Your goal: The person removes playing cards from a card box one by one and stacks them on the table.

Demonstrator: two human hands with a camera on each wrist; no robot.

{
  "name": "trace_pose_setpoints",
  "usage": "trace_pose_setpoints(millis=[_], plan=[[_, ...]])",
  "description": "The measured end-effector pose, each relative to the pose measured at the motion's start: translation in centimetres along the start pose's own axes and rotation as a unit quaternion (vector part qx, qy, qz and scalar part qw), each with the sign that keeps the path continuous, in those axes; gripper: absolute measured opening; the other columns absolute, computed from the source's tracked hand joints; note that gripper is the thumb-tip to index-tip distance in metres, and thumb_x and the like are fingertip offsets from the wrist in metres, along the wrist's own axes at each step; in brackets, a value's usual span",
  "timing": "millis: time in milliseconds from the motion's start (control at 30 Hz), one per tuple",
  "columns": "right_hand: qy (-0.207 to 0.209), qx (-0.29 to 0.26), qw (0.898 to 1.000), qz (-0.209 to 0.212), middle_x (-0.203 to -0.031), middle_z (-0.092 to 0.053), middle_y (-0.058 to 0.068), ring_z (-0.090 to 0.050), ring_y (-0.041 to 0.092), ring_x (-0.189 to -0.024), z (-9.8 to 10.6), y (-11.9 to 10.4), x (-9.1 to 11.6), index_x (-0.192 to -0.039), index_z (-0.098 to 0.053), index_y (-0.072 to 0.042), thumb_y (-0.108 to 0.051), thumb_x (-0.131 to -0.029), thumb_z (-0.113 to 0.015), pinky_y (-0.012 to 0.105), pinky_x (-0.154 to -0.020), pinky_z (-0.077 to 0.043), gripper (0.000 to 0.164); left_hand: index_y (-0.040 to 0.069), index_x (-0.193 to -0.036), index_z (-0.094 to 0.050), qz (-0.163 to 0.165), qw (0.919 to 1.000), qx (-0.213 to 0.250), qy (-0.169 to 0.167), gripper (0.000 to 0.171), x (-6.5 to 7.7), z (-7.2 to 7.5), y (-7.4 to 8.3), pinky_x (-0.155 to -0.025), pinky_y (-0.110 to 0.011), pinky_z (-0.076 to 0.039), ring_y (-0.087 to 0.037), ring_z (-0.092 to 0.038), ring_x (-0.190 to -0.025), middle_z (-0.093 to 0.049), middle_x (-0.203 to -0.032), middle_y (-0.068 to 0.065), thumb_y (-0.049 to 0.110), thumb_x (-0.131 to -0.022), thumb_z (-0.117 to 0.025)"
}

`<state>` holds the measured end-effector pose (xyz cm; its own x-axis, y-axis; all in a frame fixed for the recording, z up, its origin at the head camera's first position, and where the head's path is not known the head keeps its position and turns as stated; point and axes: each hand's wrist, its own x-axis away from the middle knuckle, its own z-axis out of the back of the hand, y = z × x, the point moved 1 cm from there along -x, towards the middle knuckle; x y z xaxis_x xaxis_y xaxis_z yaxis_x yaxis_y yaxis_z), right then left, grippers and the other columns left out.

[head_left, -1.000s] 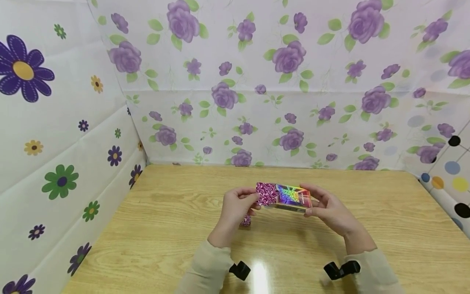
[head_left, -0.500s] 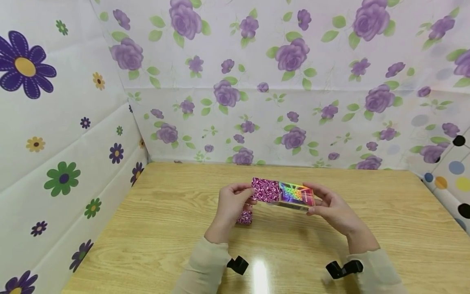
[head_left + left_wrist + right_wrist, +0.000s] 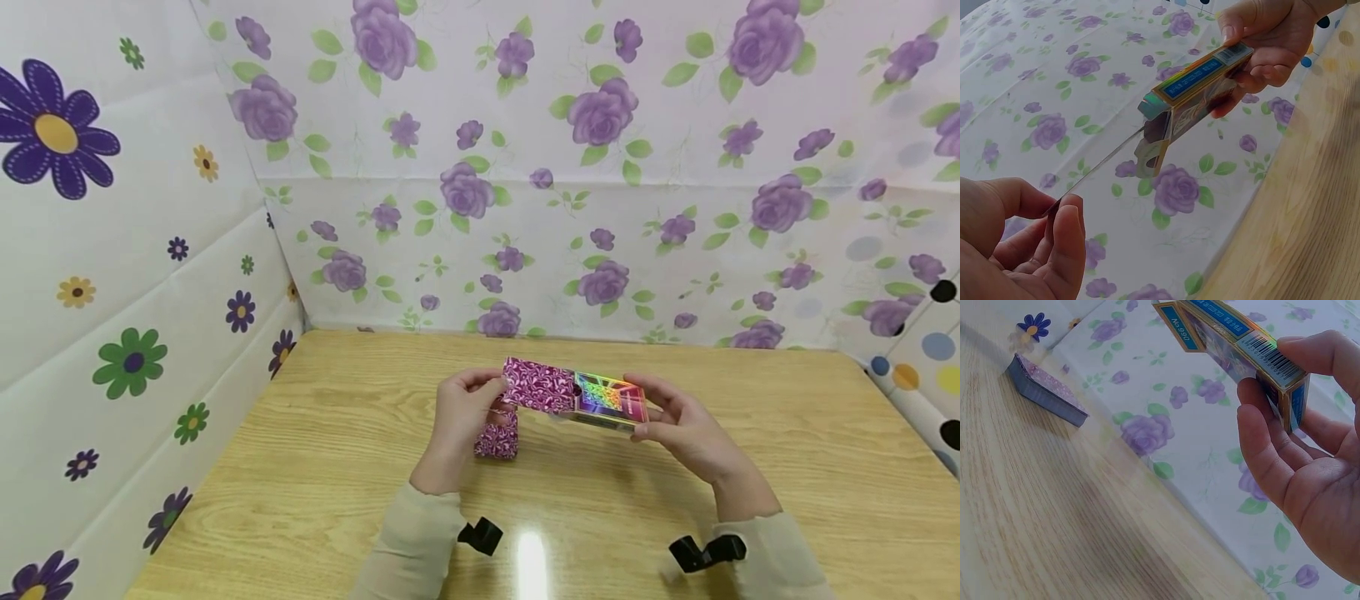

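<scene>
My left hand (image 3: pixel 460 421) pinches the end of a purple-and-white patterned playing card (image 3: pixel 537 385). In the left wrist view the card is a thin edge running from the fingers to the open end of a card box (image 3: pixel 1194 78). My right hand (image 3: pixel 686 427) holds that shiny rainbow-coloured box (image 3: pixel 611 402) by its other end, thumb on the barcode side. The box is tilted above the table, its flap hanging open. Below the left hand, a deck of cards (image 3: pixel 497 437) with the same back pattern lies on the table, partly hidden; the right wrist view shows the deck (image 3: pixel 1049 394) as a thick stack.
The pale wooden table (image 3: pixel 337 417) runs to a back wall hung with purple-flower cloth (image 3: pixel 465 258). Another flowered cloth (image 3: pixel 180 333) hangs at the left, and a dotted one (image 3: pixel 926 358) at the right. Both wrists wear black camera mounts.
My left hand has moved left, drawing the card further out of the box, so more of its back shows. More of the deck on the table has come into sight. The right hand has hardly moved.
</scene>
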<state>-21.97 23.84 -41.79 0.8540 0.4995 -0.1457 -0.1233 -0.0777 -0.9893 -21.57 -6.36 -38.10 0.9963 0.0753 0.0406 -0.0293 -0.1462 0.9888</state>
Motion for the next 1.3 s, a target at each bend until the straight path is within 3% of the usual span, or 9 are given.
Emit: trace_pose_setpoints(millis=[267,567,933,1300], plan=[[0.003,0.0,1.0,-0.004,-0.142,-0.035,0.012,-0.06,0.015,-0.109,0.0,-0.2,0.1,-0.145,-0.031,-0.006,0.007,-0.088,-0.056,0.032,-0.08,-0.057,0.064,-0.01,-0.101,-0.065,-0.01,0.9997,0.017,0.015,0.019,-0.1,0.4,0.3,-0.046,-0.021,-0.053,-0.013,-0.062,-0.056,-0.064,-0.081,-0.009,-0.001,-0.085,-0.061],[-0.011,-0.024,1.0,0.005,-0.134,-0.044,0.002,-0.061,0.015,-0.108,0.0,-0.3,0.0,-0.145,-0.031,-0.006,0.009,-0.088,-0.054,0.03,-0.079,-0.057,0.063,-0.008,-0.103,-0.066,-0.007,0.9993,0.009,0.036,0.019,-0.6,0.9,0.2,-0.046,-0.021,-0.053,-0.011,-0.057,-0.058,-0.061,-0.081,-0.005,0.001,-0.086,-0.061],[-0.034,-0.045,0.998,0.026,-0.136,-0.042,0.003,-0.06,0.014,-0.11,0.0,-0.1,0.0,-0.145,-0.032,-0.007,0.011,-0.09,-0.047,0.028,-0.08,-0.056,0.059,-0.004,-0.106,-0.066,-0.008,0.9981,0.005,0.062,0.02,-1.3,2.2,-0.4,-0.048,-0.021,-0.054,-0.011,-0.059,-0.062,-0.061,-0.089,-0.008,0.006,-0.09,-0.058],[-0.043,-0.054,0.997,0.036,-0.137,-0.042,0.003,-0.061,0.015,-0.107,0.1,-0.2,0.1,-0.146,-0.028,-0.003,0.007,-0.091,-0.045,0.031,-0.081,-0.056,0.058,-0.004,-0.108,-0.065,-0.012,0.9984,-0.03,0.045,0.021,-2.4,3.1,-1.5,-0.054,-0.025,-0.056,-0.01,-0.057,-0.067,-0.06,-0.091,-0.008,0.006,-0.094,-0.055]])
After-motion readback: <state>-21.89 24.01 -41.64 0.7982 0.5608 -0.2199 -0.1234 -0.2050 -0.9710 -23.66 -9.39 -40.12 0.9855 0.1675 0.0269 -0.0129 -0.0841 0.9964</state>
